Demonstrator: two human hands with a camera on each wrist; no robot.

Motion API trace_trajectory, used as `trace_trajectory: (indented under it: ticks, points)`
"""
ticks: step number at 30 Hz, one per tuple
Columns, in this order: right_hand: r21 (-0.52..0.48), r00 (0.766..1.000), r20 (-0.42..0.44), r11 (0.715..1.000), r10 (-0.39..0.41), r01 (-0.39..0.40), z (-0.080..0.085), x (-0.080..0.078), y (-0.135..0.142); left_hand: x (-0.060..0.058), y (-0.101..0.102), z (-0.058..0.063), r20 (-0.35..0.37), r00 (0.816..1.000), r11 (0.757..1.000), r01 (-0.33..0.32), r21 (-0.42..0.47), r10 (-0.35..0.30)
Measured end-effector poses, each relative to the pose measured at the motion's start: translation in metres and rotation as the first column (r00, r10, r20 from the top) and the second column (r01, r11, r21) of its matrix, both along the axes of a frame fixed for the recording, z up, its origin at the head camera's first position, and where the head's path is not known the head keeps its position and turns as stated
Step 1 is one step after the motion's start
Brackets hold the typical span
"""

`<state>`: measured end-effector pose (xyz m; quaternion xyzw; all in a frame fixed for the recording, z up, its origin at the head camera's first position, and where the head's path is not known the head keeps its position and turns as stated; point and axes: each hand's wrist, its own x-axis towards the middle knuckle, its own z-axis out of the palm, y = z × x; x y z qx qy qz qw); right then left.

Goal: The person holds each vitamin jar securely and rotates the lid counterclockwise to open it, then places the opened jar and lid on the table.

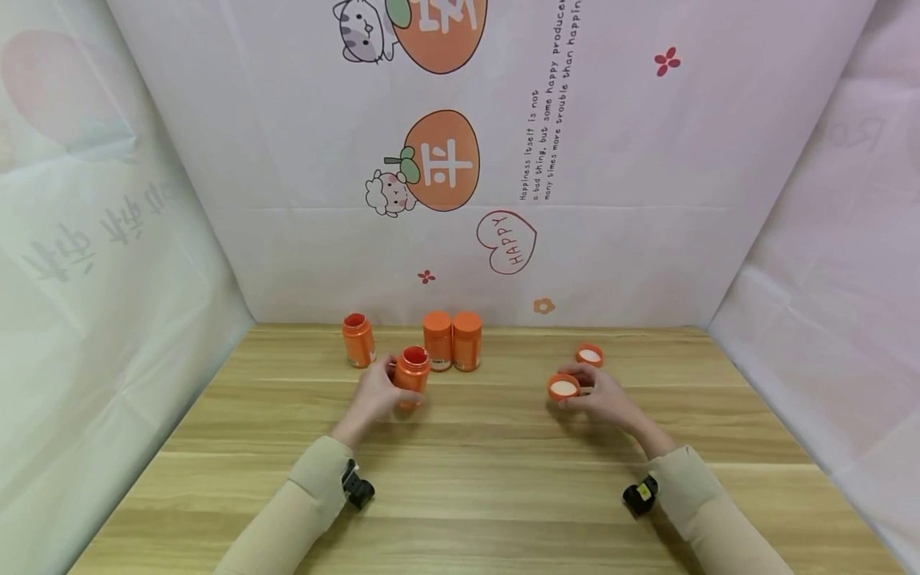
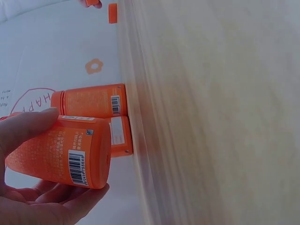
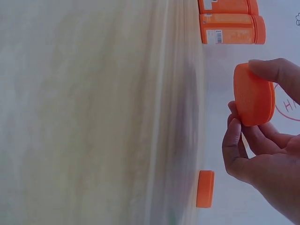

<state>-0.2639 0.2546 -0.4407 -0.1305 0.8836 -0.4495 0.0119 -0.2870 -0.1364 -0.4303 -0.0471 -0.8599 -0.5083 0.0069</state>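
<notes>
My left hand point(image 1: 378, 389) grips an uncapped orange bottle point(image 1: 412, 377) around its body, thumb on one side and fingers on the other. The bottle's open mouth shows red inside in the head view, and its barcode label faces the left wrist camera. My right hand point(image 1: 600, 394) pinches an orange lid point(image 1: 564, 387) by its edge, white inner side up. In the right wrist view this lid point(image 3: 253, 94) sits between thumb and fingers, raised off the table. Behind the right hand, a second orange lid point(image 1: 589, 354) lies on the table, also inner side up.
Another uncapped orange bottle point(image 1: 358, 341) stands at the back left. Two capped orange bottles point(image 1: 438, 342) stand side by side near the back wall. The wood-grain table point(image 1: 489, 479) is bordered by white printed sheets point(image 1: 611, 255) behind and at both sides.
</notes>
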Motion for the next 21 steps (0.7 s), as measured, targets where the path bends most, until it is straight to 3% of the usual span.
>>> trace_trajectory:
  ticks: [21]
  points:
    - [0.113,0.996,-0.068,0.991,-0.058,0.065,-0.007,-0.012,0.017,-0.006,-0.027,-0.002,-0.02,0.998,0.998,-0.06,-0.023,0.06]
